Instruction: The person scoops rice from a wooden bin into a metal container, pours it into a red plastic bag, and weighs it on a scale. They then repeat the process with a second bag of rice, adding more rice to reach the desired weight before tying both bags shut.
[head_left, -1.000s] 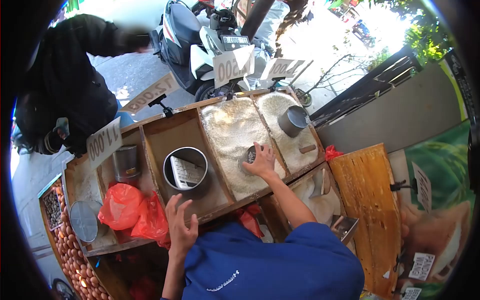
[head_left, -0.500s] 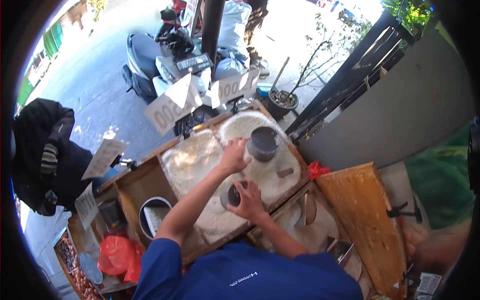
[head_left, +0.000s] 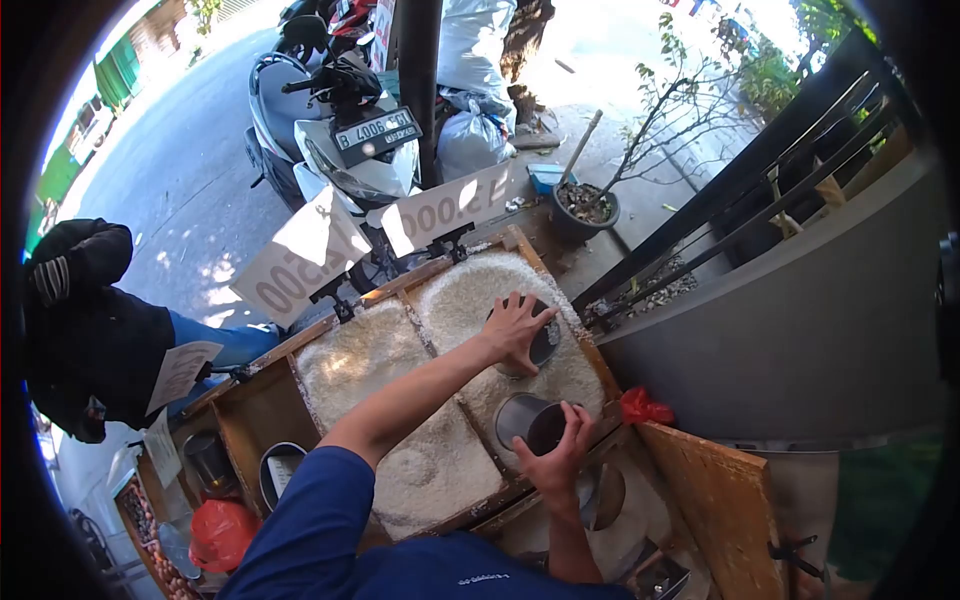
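Note:
My left hand (head_left: 515, 332) lies over a dark round container (head_left: 543, 347) on the white rice (head_left: 465, 295), its fingers gripping the container from above. Nearer to me, my right hand (head_left: 556, 455) has its thumb and fingers around a grey metal cup (head_left: 518, 418). The cup is tilted, with its dark opening towards the right hand. Its inside is too dark to make out. Both containers are over the right rice compartment. A wooden divider separates it from another heap of rice (head_left: 370, 350) on the left.
Price signs (head_left: 305, 262) are clipped along the far wooden edge. A person in black (head_left: 110, 340) stands at the left, near a red plastic bag (head_left: 222, 535). Beyond the box are a parked scooter (head_left: 350, 130) and a potted plant (head_left: 585, 207). A wooden board (head_left: 715, 500) leans at the right.
My left hand has moved from beside the dark container onto it. My right hand and the cup have shifted right, and the cup now shows its side. The camera view has also shifted.

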